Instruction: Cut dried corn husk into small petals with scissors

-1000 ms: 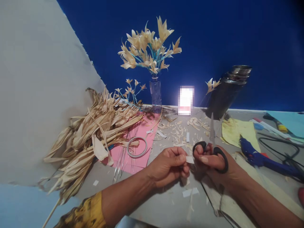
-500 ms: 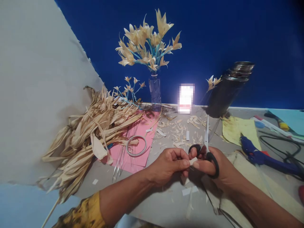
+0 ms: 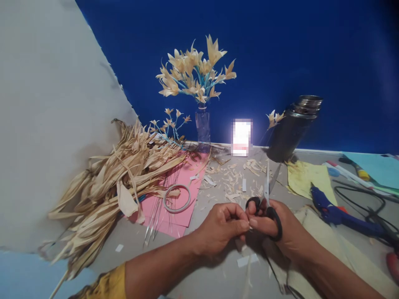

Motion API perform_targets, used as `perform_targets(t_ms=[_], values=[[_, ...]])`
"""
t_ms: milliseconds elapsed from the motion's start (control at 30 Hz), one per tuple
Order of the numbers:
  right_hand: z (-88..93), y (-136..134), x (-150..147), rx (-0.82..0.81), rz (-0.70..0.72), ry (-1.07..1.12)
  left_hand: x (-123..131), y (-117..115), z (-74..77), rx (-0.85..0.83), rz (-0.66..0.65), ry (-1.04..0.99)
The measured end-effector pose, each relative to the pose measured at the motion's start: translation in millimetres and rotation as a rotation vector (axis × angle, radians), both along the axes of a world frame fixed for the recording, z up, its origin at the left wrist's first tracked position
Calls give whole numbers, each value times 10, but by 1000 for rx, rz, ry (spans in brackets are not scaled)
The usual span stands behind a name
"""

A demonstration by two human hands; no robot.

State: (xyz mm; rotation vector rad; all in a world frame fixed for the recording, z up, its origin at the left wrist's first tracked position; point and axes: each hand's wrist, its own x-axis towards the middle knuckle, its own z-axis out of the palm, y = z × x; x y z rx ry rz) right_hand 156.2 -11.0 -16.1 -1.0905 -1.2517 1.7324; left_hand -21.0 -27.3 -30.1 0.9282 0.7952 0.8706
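Observation:
Low in the middle of the view, my left hand (image 3: 222, 228) pinches a small pale piece (image 3: 250, 227), mostly hidden by the fingertips. My right hand (image 3: 277, 224) meets it there, thumb against the left fingertips. Black-handled scissors (image 3: 267, 187) hang on the right hand's fingers, blades up and slightly apart. A pale strip hangs below the hands, and a white paper strip (image 3: 248, 260) lies on the table under them.
Dried husks (image 3: 124, 166) and pink paper (image 3: 195, 195) with a grey ring (image 3: 176, 198) lie left. Behind stand a flower vase (image 3: 203, 128), lit phone (image 3: 241, 138) and tilted dark flask (image 3: 289, 133). A blue glue gun (image 3: 330, 207) and yellow paper (image 3: 308, 178) lie right.
The whole scene sits lower in the view. The white piece that stood out between my fingertips is now mostly covered, with the fingertips closer together.

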Motion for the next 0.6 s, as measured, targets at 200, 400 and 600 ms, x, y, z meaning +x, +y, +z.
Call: perform_targets(t_ms=[200, 400, 600], values=[[-82, 36, 55, 7, 83, 193, 27, 12, -39, -66, 6, -148], [-68, -6, -11, 28, 37, 74, 26, 24, 19, -27, 97, -48], [-77, 3, 0, -58, 83, 324, 23, 6, -94, -99, -24, -208]])
